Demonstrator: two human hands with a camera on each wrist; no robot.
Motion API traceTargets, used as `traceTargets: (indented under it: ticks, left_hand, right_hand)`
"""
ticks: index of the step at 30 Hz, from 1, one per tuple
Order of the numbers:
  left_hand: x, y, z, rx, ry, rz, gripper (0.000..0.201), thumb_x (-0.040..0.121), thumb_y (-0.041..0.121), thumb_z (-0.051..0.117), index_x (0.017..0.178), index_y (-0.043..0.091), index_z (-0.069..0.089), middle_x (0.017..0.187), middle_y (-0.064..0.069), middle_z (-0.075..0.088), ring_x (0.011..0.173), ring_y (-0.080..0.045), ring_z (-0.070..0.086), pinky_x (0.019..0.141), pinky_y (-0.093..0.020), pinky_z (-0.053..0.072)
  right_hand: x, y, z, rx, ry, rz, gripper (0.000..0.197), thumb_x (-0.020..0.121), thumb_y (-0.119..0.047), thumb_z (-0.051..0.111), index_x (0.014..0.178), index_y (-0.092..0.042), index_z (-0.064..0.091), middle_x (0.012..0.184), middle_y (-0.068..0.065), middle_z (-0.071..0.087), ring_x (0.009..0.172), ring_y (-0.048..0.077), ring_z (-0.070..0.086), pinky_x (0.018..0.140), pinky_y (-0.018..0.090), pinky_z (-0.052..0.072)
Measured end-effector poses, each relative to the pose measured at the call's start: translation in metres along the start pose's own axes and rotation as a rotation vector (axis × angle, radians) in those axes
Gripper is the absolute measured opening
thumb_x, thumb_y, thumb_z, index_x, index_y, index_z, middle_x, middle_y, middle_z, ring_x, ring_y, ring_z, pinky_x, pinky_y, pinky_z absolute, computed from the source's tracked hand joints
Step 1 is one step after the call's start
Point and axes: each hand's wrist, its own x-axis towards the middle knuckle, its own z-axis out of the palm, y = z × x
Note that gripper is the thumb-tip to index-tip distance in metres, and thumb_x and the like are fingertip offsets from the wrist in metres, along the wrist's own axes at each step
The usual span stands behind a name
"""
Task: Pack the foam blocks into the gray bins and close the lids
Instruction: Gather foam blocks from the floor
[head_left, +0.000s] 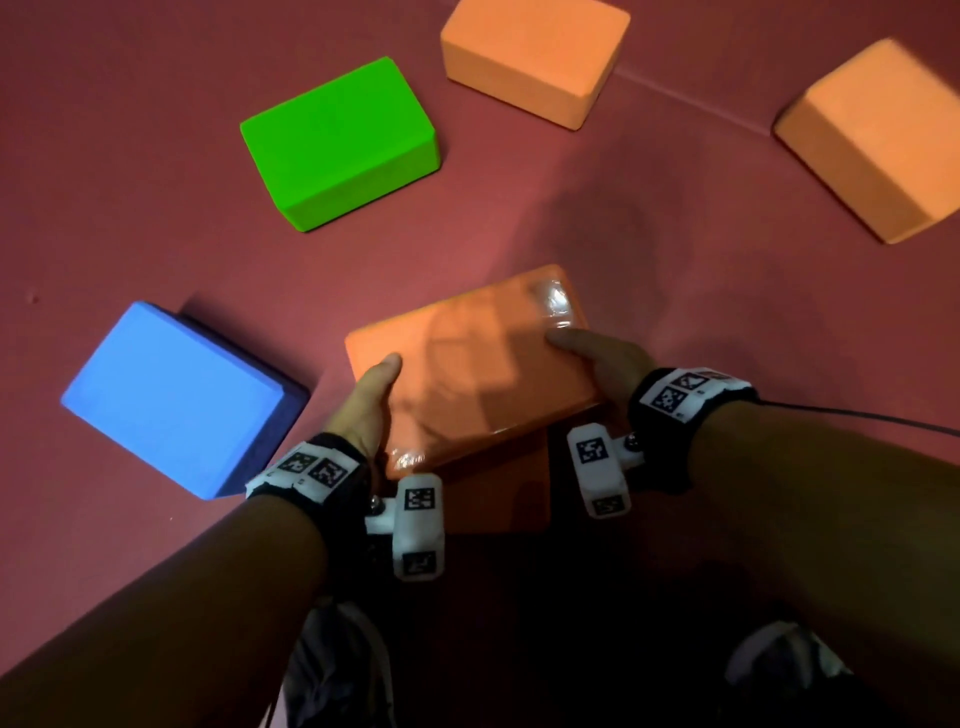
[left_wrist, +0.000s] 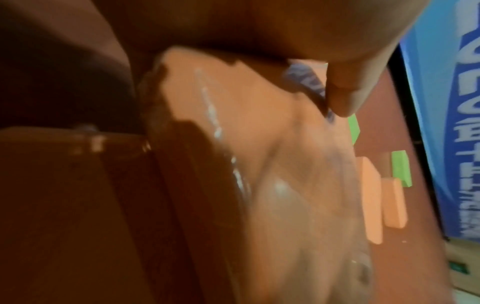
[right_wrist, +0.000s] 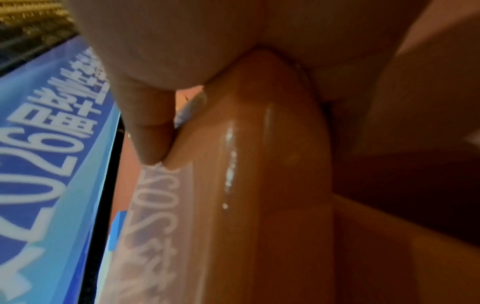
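- Centrally, in the head view, a plastic-wrapped orange foam block (head_left: 470, 364) sat between two hands, over a dark red floor mat (head_left: 649, 270).
- The left hand (head_left: 371, 402) gripped the block's left short end, thumb lying on the top face and the remaining fingers hidden under the edge.
- The right hand (head_left: 605, 361) gripped the opposite short end the same way, thumb on top pointing inward, fingers out of sight beyond the edge.
- From the left wrist view, the thumb (left_wrist: 342, 90) pressed onto the shiny wrap; from the right wrist view, the thumb (right_wrist: 150, 131) did likewise.
- Both wrists wore black bands with white marker tags.
- Whether the block rested on the mat or was raised off it could not be told.
- A blue foam block (head_left: 176, 397) lay just left of the held block, near the left hand.
- A green foam block (head_left: 337, 143) lay farther away, up and to the left.
- Two bare orange foam blocks lay at the far side: one at top centre (head_left: 535, 57), one at the right edge (head_left: 878, 135).
- A blue banner with white lettering (right_wrist: 49, 156) stood beyond the mat.
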Motion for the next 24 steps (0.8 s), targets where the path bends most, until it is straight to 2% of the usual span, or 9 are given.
traceTargets:
  ticks: [4,7,10,12,14,17,19,21,24]
  left_hand:
    - [0.005,0.045,0.017,0.017,-0.082,0.136,0.071,0.064,0.068,0.066,0.112,0.016,0.071,0.103,-0.015,0.073,0.082,-0.032,0.071,0.087,-0.055,0.054]
    - [0.013,0.062,0.018,0.108,-0.034,0.205,0.091,0.044,0.082,0.071,0.114,0.023,0.070,0.109,-0.012,0.072,0.095,-0.035,0.069,0.094,-0.058,0.049]
    - [-0.005,0.036,0.013,0.043,-0.035,0.165,0.071,0.060,0.074,0.064,0.098,0.015,0.072,0.084,-0.010,0.072,0.071,-0.031,0.067,0.068,-0.040,0.056]
    - [-0.018,-0.008,0.010,0.052,-0.057,0.054,0.071,0.054,0.080,0.059,0.084,0.016,0.067,0.070,-0.014,0.059,0.058,-0.027,0.055,0.052,-0.029,0.045]
    - [-0.024,-0.053,0.005,0.067,-0.077,0.017,0.079,0.046,0.087,0.060,0.088,0.020,0.068,0.072,-0.007,0.062,0.062,-0.025,0.056,0.059,-0.032,0.046]
    - [-0.025,-0.090,0.004,0.074,0.024,-0.010,0.082,0.053,0.088,0.057,0.114,0.032,0.063,0.106,-0.001,0.072,0.094,-0.026,0.069,0.085,-0.048,0.054]
    - [-0.034,-0.095,0.007,0.075,0.037,-0.102,0.073,0.069,0.083,0.054,0.120,0.032,0.058,0.115,-0.006,0.069,0.097,-0.030,0.068,0.079,-0.048,0.056]
    - [-0.041,-0.100,0.011,0.076,0.043,-0.202,0.064,0.080,0.075,0.049,0.125,0.030,0.052,0.115,-0.009,0.066,0.094,-0.033,0.067,0.069,-0.045,0.054]
    - [-0.044,-0.108,0.017,0.085,0.026,-0.243,0.077,0.077,0.076,0.050,0.136,0.028,0.045,0.120,-0.010,0.063,0.098,-0.035,0.065,0.067,-0.043,0.052]
  right_hand:
    - [-0.003,-0.011,-0.008,0.135,0.027,-0.019,0.056,0.061,-0.053,0.080,0.096,-0.011,0.073,0.089,0.014,0.074,0.075,0.032,0.068,0.079,0.051,0.054]
    - [-0.010,-0.032,-0.017,0.094,0.024,-0.035,0.063,0.059,-0.058,0.079,0.095,-0.007,0.073,0.077,0.015,0.067,0.059,0.030,0.060,0.058,0.039,0.050]
    - [-0.011,-0.064,-0.019,-0.079,0.025,-0.097,0.073,0.044,-0.063,0.083,0.102,-0.018,0.076,0.098,0.014,0.073,0.082,0.034,0.067,0.080,0.052,0.054]
    - [-0.007,-0.082,-0.014,-0.286,0.030,-0.166,0.064,0.048,-0.062,0.081,0.097,-0.023,0.076,0.096,0.007,0.074,0.086,0.031,0.067,0.081,0.047,0.054]
    - [-0.004,-0.092,0.000,-0.438,-0.039,-0.201,0.042,0.061,-0.053,0.076,0.087,-0.021,0.073,0.085,0.005,0.072,0.080,0.029,0.064,0.070,0.043,0.052]
    - [0.004,-0.091,0.018,-0.749,-0.132,-0.316,0.034,0.087,-0.044,0.064,0.112,-0.022,0.068,0.110,0.004,0.069,0.102,0.026,0.064,0.089,0.039,0.052]
    - [0.006,-0.086,0.026,-0.922,-0.132,-0.393,0.041,0.091,-0.044,0.060,0.127,-0.026,0.062,0.125,-0.001,0.064,0.118,0.022,0.058,0.096,0.032,0.046]
    - [0.006,-0.078,0.029,-1.023,-0.125,-0.452,0.044,0.088,-0.049,0.061,0.127,-0.030,0.062,0.122,-0.005,0.063,0.119,0.020,0.056,0.087,0.026,0.039]
    - [0.010,-0.071,0.030,-1.097,-0.118,-0.493,0.054,0.084,-0.059,0.060,0.128,-0.028,0.061,0.129,-0.002,0.062,0.119,0.022,0.055,0.087,0.028,0.036]
